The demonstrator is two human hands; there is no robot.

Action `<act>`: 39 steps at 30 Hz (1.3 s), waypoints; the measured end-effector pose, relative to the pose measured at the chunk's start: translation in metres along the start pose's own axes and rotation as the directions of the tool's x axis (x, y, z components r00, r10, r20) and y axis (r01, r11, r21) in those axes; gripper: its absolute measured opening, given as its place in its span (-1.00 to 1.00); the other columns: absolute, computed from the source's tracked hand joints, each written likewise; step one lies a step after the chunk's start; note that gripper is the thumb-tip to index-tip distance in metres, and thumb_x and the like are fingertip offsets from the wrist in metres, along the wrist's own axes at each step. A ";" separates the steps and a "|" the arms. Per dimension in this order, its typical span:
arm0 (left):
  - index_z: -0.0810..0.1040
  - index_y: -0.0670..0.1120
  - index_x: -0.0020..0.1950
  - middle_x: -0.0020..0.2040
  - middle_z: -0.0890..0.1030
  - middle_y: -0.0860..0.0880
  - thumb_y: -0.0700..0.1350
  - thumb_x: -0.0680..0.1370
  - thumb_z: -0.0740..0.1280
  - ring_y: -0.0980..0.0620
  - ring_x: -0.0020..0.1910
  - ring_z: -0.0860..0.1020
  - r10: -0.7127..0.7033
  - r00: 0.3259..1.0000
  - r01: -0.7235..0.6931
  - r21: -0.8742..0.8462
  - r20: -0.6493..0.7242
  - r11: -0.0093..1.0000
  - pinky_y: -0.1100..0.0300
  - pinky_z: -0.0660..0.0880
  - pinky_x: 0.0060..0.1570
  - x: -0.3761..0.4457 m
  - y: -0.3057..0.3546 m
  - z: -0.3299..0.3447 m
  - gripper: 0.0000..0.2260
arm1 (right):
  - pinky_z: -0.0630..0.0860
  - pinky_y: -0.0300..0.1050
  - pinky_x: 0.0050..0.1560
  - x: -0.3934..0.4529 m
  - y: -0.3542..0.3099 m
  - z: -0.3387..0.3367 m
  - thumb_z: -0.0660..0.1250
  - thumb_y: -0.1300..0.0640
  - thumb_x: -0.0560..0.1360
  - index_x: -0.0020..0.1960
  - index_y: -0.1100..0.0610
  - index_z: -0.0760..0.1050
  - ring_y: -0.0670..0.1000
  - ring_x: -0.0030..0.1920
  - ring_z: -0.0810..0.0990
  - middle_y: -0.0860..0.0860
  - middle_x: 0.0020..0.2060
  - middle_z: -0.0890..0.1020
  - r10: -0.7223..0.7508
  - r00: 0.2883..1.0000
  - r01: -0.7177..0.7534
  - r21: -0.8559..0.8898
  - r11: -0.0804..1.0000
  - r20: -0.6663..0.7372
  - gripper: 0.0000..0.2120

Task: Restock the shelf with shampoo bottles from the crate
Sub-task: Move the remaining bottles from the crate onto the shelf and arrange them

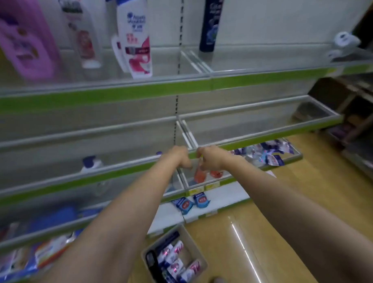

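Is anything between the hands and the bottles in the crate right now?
Nothing visible blocks them. The crate sits open-topped on the floor with the shampoo bottles exposed. Both the left hand and right hand are up at the shelf edge, above it.

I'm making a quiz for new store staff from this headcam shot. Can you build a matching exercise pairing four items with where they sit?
Items:
1. crate
2. pink bottle
3. dark blue bottle
4. blue packets

Places:
A. top shelf, right of the upright post
B. floor, below the arms
C. lowest white shelf
D. top shelf, far left

Pairs: 1-B, 2-D, 3-A, 4-C
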State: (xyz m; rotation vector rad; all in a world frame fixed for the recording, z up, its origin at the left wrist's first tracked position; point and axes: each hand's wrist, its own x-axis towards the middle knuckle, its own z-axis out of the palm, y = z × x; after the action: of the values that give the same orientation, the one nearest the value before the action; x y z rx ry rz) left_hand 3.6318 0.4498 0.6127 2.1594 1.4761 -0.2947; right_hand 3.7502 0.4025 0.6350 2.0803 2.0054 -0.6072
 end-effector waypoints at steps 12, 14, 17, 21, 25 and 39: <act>0.45 -0.16 0.30 0.31 0.45 -0.19 -0.07 0.52 0.30 -0.16 0.27 0.45 -0.508 0.861 0.487 -0.358 0.043 0.796 0.06 0.44 0.20 -0.025 -0.022 0.158 -0.63 | 0.47 0.00 0.15 0.059 0.030 0.121 0.33 0.08 0.51 0.36 0.19 0.30 0.20 0.23 0.49 0.20 0.26 0.49 -0.398 0.869 0.430 -0.051 0.901 0.296 -0.52; 0.43 -0.15 0.31 0.29 0.41 -0.18 -0.09 0.51 0.29 -0.15 0.27 0.44 -0.576 0.813 0.557 -0.399 0.084 0.728 0.04 0.44 0.23 -0.032 -0.024 0.186 -0.62 | 0.47 0.02 0.15 0.058 0.033 0.151 0.32 0.10 0.52 0.37 0.20 0.28 0.21 0.23 0.49 0.20 0.26 0.48 -0.443 0.831 0.480 -0.031 0.877 0.337 -0.52; 0.47 -0.16 0.25 0.24 0.43 -0.17 -0.12 0.46 0.30 -0.14 0.25 0.43 -0.642 0.756 0.619 -0.455 0.126 0.640 0.05 0.44 0.22 -0.033 -0.033 0.231 -0.63 | 0.47 0.06 0.17 0.058 0.042 0.198 0.28 0.13 0.53 0.35 0.16 0.31 0.19 0.22 0.49 0.15 0.25 0.47 -0.482 0.805 0.511 0.010 0.860 0.346 -0.59; 0.49 -0.17 0.23 0.23 0.44 -0.17 -0.05 0.54 0.28 -0.16 0.22 0.47 -0.711 0.685 0.675 -0.507 0.159 0.536 0.07 0.43 0.24 -0.037 -0.044 0.285 -0.68 | 0.48 0.00 0.10 0.061 0.052 0.259 0.26 0.13 0.53 0.32 0.18 0.33 0.20 0.20 0.49 0.17 0.22 0.49 -0.464 0.793 0.493 0.032 0.870 0.396 -0.62; 0.43 -0.16 0.30 0.25 0.43 -0.21 -0.11 0.55 0.26 -0.18 0.20 0.49 -0.711 0.659 0.709 -0.518 0.245 0.479 0.01 0.46 0.19 -0.034 -0.062 0.356 -0.67 | 0.51 0.03 0.11 0.072 0.066 0.331 0.25 0.08 0.55 0.33 0.17 0.32 0.19 0.18 0.51 0.15 0.22 0.51 -0.438 0.771 0.472 0.047 0.880 0.462 -0.61; 0.29 -0.18 0.35 0.27 0.38 -0.21 -0.11 0.53 0.29 -0.16 0.22 0.42 -0.722 0.646 0.732 -0.468 0.246 0.495 -0.01 0.47 0.18 0.091 -0.161 0.604 -0.57 | 0.51 0.02 0.15 0.208 0.077 0.610 0.28 0.07 0.55 0.33 0.14 0.34 0.12 0.17 0.54 0.13 0.23 0.52 -0.433 0.795 0.455 0.054 0.889 0.425 -0.61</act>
State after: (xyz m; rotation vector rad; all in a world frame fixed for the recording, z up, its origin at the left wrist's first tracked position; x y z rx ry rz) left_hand 3.5809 0.2564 0.0134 0.9842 2.1063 -0.1454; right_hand 3.7291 0.3364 -0.0103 1.2781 2.1983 -0.9800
